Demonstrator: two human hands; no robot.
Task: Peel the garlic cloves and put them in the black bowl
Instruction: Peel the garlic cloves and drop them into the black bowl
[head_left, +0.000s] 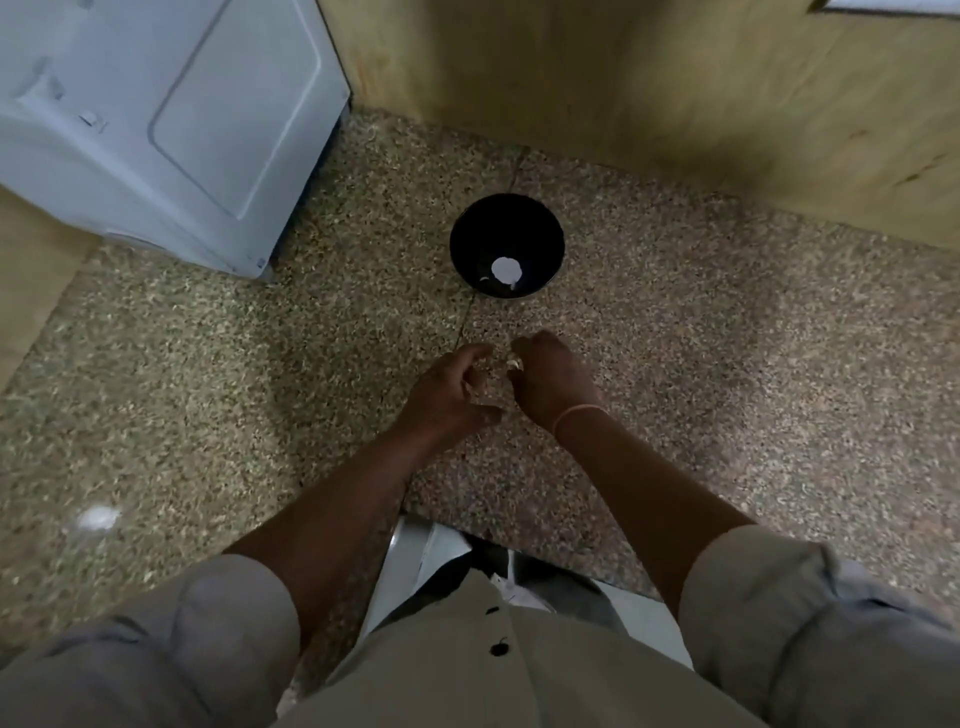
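Observation:
The black bowl (506, 228) stands on the speckled stone counter (727, 364), with a bright white patch at its bottom; whether that is garlic or a reflection I cannot tell. Just in front of the bowl, my right hand (550, 382) pinches a small pale garlic clove (513, 362) at its fingertips. My left hand (449, 397) sits close beside it with fingers curled toward the clove; whether it touches the clove is unclear. Small pale bits lie between the hands, partly hidden.
A white appliance (171, 119) stands at the back left of the counter. A wooden wall (649, 88) runs behind the bowl. The counter's front edge (519, 545) is near my body.

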